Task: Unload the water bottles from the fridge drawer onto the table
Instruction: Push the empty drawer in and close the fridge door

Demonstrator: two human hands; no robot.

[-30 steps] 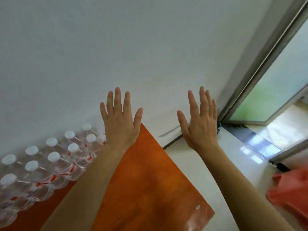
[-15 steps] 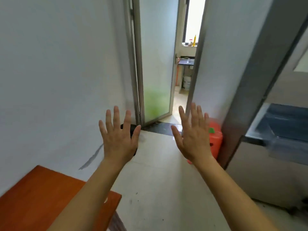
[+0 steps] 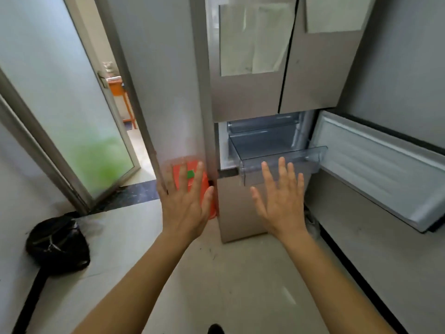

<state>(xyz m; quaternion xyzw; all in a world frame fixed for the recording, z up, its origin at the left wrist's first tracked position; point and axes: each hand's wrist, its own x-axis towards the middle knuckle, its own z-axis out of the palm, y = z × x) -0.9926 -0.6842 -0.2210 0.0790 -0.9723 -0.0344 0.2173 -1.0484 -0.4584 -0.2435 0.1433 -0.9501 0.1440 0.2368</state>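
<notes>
A silver fridge (image 3: 250, 97) stands ahead with its lower right door (image 3: 378, 165) swung open. A clear plastic drawer (image 3: 279, 162) is pulled out of the lower compartment; I see no bottles inside it. My left hand (image 3: 185, 201) is raised with fingers spread, left of the drawer and in front of the fridge's side. My right hand (image 3: 281, 201) is also spread and empty, just below and in front of the drawer's front wall. Neither hand touches anything. No water bottles and no table are in view.
An orange container (image 3: 207, 189) sits on the floor beside the fridge, behind my left hand. A black plastic bag (image 3: 57, 244) lies on the floor at the left. A frosted glass door (image 3: 72, 121) stands open at the left. Tiled floor (image 3: 228, 285) lies underfoot.
The view has swung right, from the orange table with bottles, past the doorway, to the fridge. Both hands stay raised, spread and empty.
</notes>
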